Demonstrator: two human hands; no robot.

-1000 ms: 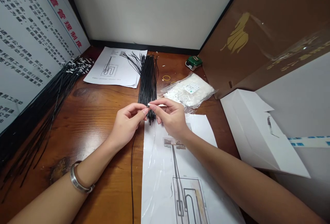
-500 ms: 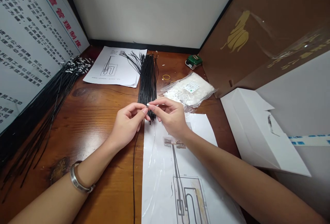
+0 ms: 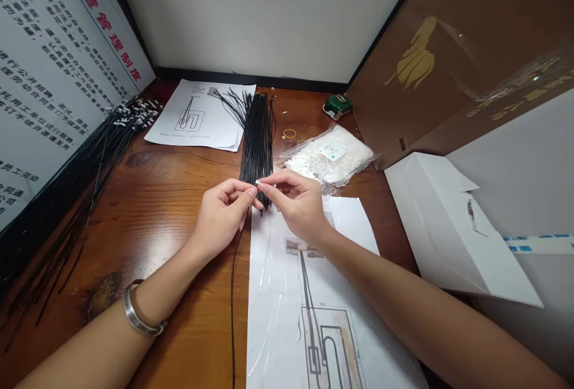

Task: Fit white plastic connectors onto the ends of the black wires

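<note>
Left hand (image 3: pixel 224 211): fingers pinched on a thin black cable (image 3: pixel 232 305), which trails below them. Right hand (image 3: pixel 299 207): fingers pinched on a small white piece (image 3: pixel 257 182) at the left fingertips. Straight black cable bundle (image 3: pixel 256 138) lies just beyond both.

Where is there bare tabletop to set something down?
Bare wood lies between the white-tipped wires and the left hand, this side of the far printed sheet. Crowded around the right hand: black wire bundle, plastic bag, near printed sheet.

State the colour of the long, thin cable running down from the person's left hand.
The long, thin cable is black, showing best in the head view.
</note>
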